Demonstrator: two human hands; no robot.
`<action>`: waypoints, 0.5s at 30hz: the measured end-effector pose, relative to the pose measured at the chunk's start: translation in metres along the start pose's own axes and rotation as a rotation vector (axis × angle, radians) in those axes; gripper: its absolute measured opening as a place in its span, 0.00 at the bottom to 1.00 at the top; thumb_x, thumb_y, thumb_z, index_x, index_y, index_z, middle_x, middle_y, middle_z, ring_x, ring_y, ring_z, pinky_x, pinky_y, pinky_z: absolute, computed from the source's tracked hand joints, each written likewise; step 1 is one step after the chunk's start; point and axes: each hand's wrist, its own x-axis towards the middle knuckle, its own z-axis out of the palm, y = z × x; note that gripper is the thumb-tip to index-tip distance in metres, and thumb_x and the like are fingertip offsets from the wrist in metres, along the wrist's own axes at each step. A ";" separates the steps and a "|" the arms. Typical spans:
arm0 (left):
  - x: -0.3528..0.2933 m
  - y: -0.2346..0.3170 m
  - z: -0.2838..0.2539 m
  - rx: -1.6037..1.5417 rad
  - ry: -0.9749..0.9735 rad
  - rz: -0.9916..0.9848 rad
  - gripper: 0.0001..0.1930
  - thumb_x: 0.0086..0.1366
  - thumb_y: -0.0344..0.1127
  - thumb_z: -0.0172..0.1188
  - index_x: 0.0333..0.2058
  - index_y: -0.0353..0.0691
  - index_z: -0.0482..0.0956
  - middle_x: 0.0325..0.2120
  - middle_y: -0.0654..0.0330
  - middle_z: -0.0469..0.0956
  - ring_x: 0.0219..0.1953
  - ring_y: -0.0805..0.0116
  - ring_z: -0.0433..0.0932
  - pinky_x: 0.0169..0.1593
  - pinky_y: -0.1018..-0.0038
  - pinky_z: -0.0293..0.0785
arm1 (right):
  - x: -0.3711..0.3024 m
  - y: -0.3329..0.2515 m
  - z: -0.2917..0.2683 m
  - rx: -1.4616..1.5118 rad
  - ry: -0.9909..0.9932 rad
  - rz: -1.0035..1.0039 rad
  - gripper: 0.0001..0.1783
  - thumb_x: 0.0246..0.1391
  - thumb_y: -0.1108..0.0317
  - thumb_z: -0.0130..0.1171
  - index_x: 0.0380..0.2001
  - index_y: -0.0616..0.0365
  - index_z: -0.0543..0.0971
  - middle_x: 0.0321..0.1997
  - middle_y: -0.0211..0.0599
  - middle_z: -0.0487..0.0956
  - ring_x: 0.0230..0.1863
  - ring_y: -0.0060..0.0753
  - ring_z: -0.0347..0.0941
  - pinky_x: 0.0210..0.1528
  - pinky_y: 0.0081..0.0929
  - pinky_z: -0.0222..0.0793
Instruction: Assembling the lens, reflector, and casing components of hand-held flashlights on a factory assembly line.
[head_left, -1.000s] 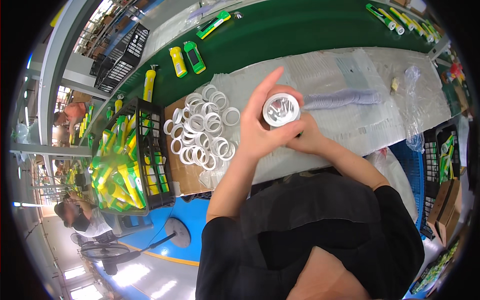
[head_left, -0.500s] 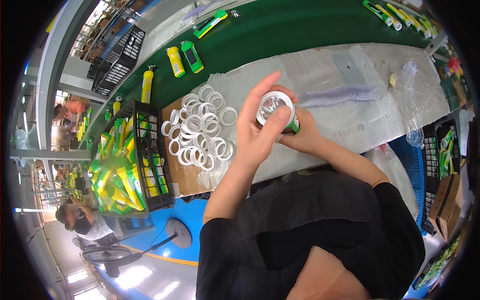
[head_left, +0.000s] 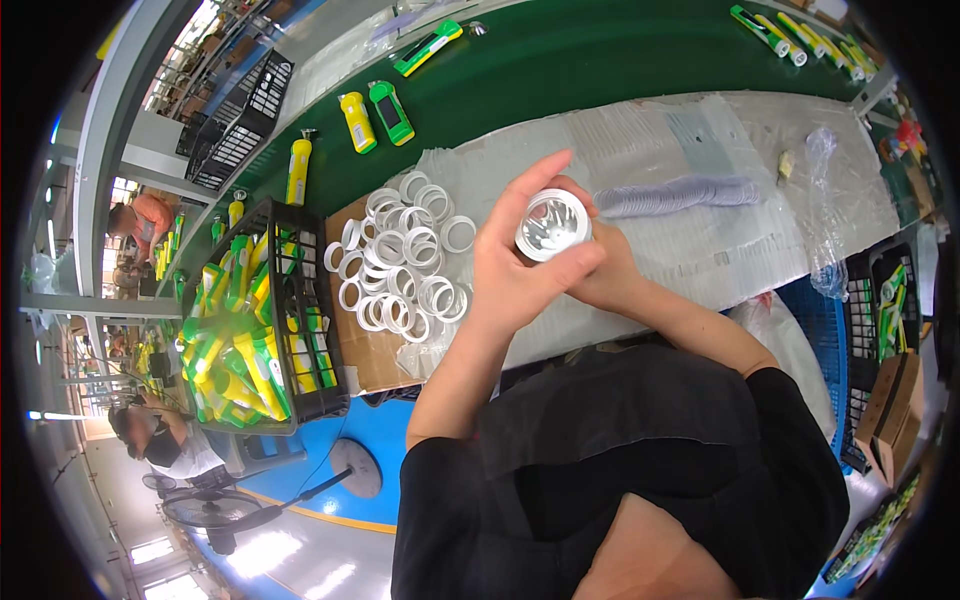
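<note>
A flashlight [head_left: 553,226] is held up over the bench, its round head with white rim and shiny reflector facing me. My left hand [head_left: 512,262] is curved round that head, index finger along the far side and thumb at the near edge. Behind and below it, my right hand [head_left: 612,270] grips the body, which the head and fingers hide. Left of my hands lies a heap of white rings [head_left: 400,255], partly on brown cardboard [head_left: 375,368]. A row of thin clear discs [head_left: 680,195] lies to the right on the grey sheet covering the bench.
A black crate [head_left: 300,330] full of yellow-green flashlights stands left. Several more flashlights lie on the green belt [head_left: 600,50] beyond the bench [head_left: 700,260]. Crumpled plastic film [head_left: 822,200] hangs over the right end. A blue crate [head_left: 815,320] and a floor fan [head_left: 215,508] stand lower down.
The flashlight's head has turned more squarely toward me, and its green body has gone out of sight. My left thumb has slid off the front down to the near rim.
</note>
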 end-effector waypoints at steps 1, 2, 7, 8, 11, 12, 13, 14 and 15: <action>-0.001 0.001 -0.003 0.000 0.000 0.002 0.29 0.57 0.33 0.63 0.57 0.31 0.69 0.40 0.54 0.77 0.40 0.65 0.78 0.44 0.70 0.74 | -0.003 0.002 -0.004 -0.001 0.000 -0.002 0.25 0.42 0.73 0.68 0.47 0.57 0.76 0.42 0.36 0.81 0.46 0.30 0.78 0.46 0.29 0.73; -0.003 0.002 -0.008 -0.115 -0.031 -0.141 0.31 0.53 0.35 0.66 0.55 0.30 0.70 0.38 0.53 0.78 0.37 0.65 0.79 0.42 0.70 0.75 | -0.009 0.004 -0.011 0.273 -0.250 0.076 0.25 0.41 0.73 0.68 0.46 0.58 0.76 0.39 0.35 0.81 0.42 0.27 0.77 0.44 0.27 0.72; -0.008 0.014 0.001 -0.718 -0.675 -0.157 0.37 0.47 0.43 0.69 0.52 0.24 0.70 0.31 0.47 0.79 0.28 0.62 0.80 0.32 0.72 0.75 | -0.026 0.002 -0.007 0.819 -1.315 0.138 0.23 0.41 0.70 0.73 0.42 0.60 0.76 0.36 0.32 0.79 0.36 0.23 0.76 0.39 0.22 0.70; -0.005 0.013 0.000 -0.720 -0.671 -0.158 0.37 0.47 0.43 0.69 0.52 0.24 0.70 0.31 0.47 0.79 0.28 0.62 0.80 0.32 0.72 0.75 | -0.020 -0.003 -0.009 0.950 -1.236 0.200 0.21 0.42 0.70 0.73 0.40 0.61 0.76 0.33 0.33 0.78 0.34 0.23 0.74 0.37 0.22 0.69; 0.009 -0.002 -0.016 -0.446 -0.344 -0.095 0.40 0.53 0.46 0.65 0.58 0.24 0.65 0.29 0.49 0.77 0.26 0.64 0.79 0.29 0.74 0.74 | -0.001 -0.021 -0.021 1.008 -0.854 0.216 0.21 0.42 0.67 0.73 0.38 0.62 0.75 0.28 0.36 0.76 0.28 0.25 0.72 0.30 0.23 0.67; 0.009 -0.006 -0.017 -0.450 -0.346 -0.100 0.40 0.53 0.46 0.65 0.58 0.24 0.65 0.29 0.49 0.77 0.26 0.64 0.79 0.29 0.74 0.74 | -0.007 -0.022 -0.019 0.921 -0.616 0.180 0.22 0.42 0.66 0.73 0.37 0.63 0.74 0.27 0.37 0.76 0.24 0.26 0.71 0.26 0.22 0.65; 0.010 -0.009 -0.018 -0.328 -0.238 -0.048 0.39 0.53 0.45 0.65 0.58 0.24 0.65 0.29 0.50 0.77 0.26 0.64 0.79 0.29 0.74 0.74 | -0.009 -0.024 -0.016 0.923 -0.610 0.183 0.22 0.42 0.66 0.73 0.37 0.63 0.74 0.27 0.37 0.76 0.24 0.26 0.71 0.26 0.22 0.65; 0.010 -0.011 -0.018 -0.206 -0.131 0.004 0.39 0.54 0.45 0.64 0.58 0.24 0.65 0.29 0.50 0.77 0.26 0.64 0.79 0.30 0.73 0.74 | -0.011 -0.027 -0.010 0.595 -0.414 0.112 0.25 0.41 0.63 0.73 0.40 0.63 0.73 0.27 0.38 0.76 0.23 0.27 0.71 0.26 0.22 0.65; 0.010 -0.009 -0.018 -0.193 -0.145 -0.021 0.40 0.53 0.46 0.64 0.59 0.24 0.64 0.29 0.49 0.77 0.26 0.62 0.79 0.30 0.72 0.75 | -0.010 -0.029 -0.008 0.265 -0.222 0.036 0.28 0.41 0.61 0.73 0.42 0.63 0.72 0.26 0.38 0.76 0.22 0.27 0.71 0.25 0.22 0.64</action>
